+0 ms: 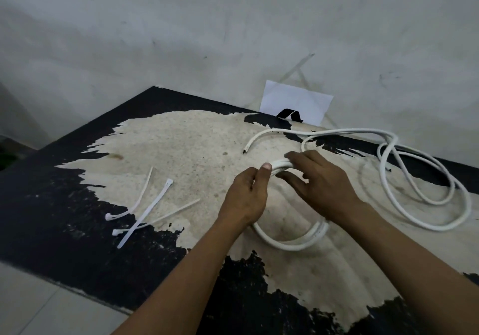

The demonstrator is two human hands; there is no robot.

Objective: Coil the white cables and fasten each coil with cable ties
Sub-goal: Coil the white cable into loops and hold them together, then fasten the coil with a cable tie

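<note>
A white cable coil (pixel 290 242) of a few turns lies on the worn table in front of me. My left hand (pixel 246 194) pinches the coil's far side between thumb and fingers. My right hand (pixel 318 179) curls its fingers round the same bundle just to the right. The near arc of the coil shows below my wrists. A loose white cable (pixel 425 194) sprawls in wide loops at the right, one cut end (pixel 245 150) lying just beyond my hands. Three white cable ties (pixel 145 213) lie crossed on the table at the left.
The table (pixel 77 205) is black with a large peeled pale patch, and its left and near edges drop to a tiled floor (pixel 31 301). A white paper with a black mark (pixel 295 104) leans against the grey wall behind the table.
</note>
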